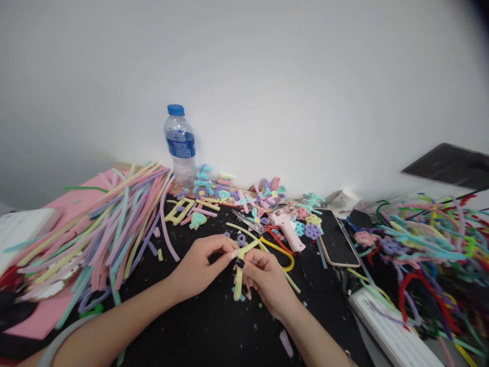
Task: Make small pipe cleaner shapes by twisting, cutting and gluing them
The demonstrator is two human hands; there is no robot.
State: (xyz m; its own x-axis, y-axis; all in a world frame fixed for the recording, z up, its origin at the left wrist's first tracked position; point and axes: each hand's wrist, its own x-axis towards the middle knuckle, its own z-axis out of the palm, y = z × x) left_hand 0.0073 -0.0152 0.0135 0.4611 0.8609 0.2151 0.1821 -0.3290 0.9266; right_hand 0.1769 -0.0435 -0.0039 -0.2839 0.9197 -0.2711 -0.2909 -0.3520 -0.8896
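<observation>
A pale yellow pipe cleaner [238, 285] is bent into a branching shape between my two hands, above the black tabletop. My left hand [208, 262] pinches it near its upper bend with thumb and index finger. On the other side, my right hand [263, 278] grips the same piece, its dark-nailed thumb pressed on the middle. One doubled end hangs down below the fingers, and another slants up to the right. Just beyond the hands lie scissors [248, 223] with yellow and red handles and a pink glue gun [286, 230].
Loose pastel pipe cleaners [126, 224] pile up at the left. A water bottle [180, 145] stands against the wall. Finished pipe-cleaner flowers [271, 191] line the back. A phone [338, 242], a white power strip [393, 326] and a tangled colourful heap [424, 250] occupy the right.
</observation>
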